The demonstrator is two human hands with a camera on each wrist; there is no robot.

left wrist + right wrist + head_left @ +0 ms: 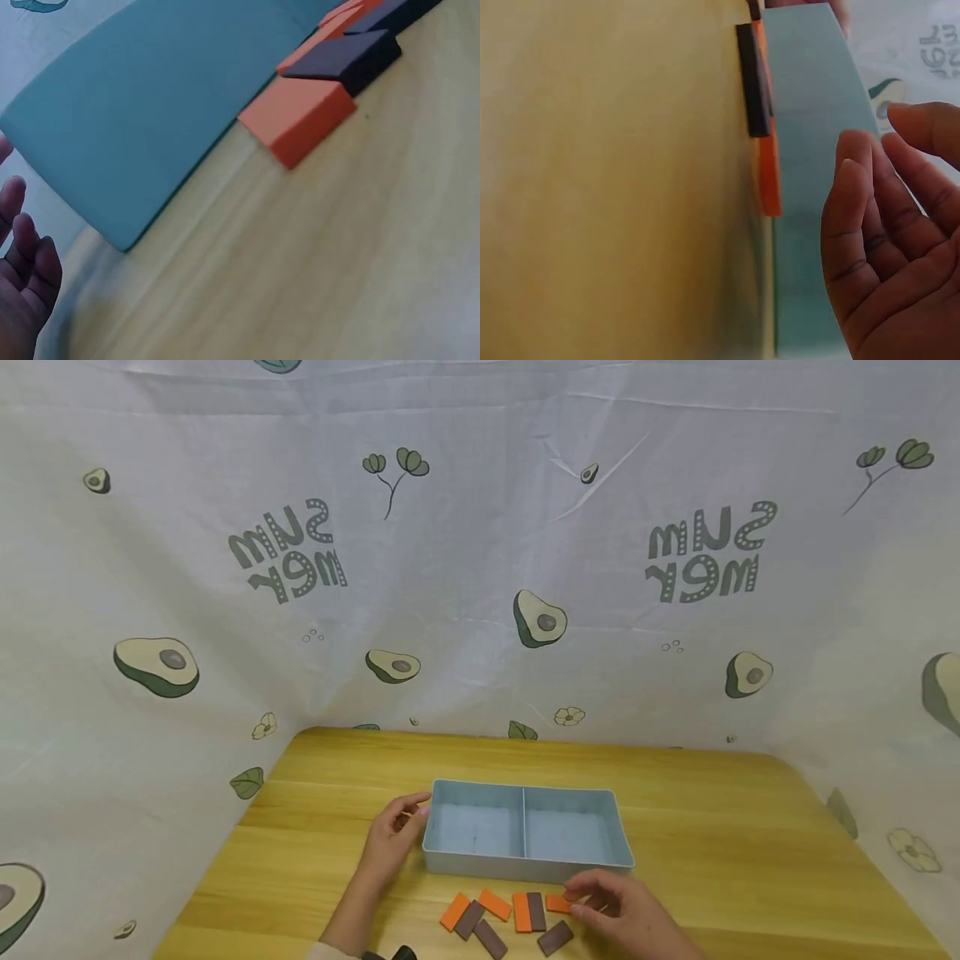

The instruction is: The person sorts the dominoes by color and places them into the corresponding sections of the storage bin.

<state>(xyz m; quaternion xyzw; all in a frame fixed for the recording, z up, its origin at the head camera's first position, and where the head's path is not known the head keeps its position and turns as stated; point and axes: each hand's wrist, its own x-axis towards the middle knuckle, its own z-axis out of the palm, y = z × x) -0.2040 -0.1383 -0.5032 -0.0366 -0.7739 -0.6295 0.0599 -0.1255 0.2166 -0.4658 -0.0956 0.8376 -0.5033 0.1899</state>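
Observation:
A light blue box point(525, 867) with two compartments stands on the table, both compartments showing bare floors. At its left end is my left hand point(388, 839), fingers loosely bent and fingertips right at the wall. My right hand point(628, 912) hovers by the box's front right, fingers slightly curled with nothing between them. Its fingertips overlap the end of an orange block point(557, 903) in the head view. In front of the box lie several flat orange and dark brown blocks, among them an upright-lying orange block point(522, 912) side by side with a brown block point(536, 912).
Wood-grain table point(712, 827) surrounds the box. A white curtain point(465, 552) printed with avocados hangs behind and at both sides. Nearest me lie a brown block point(490, 938) and another brown block point(555, 938); a small black object point(403, 953) shows at the bottom edge.

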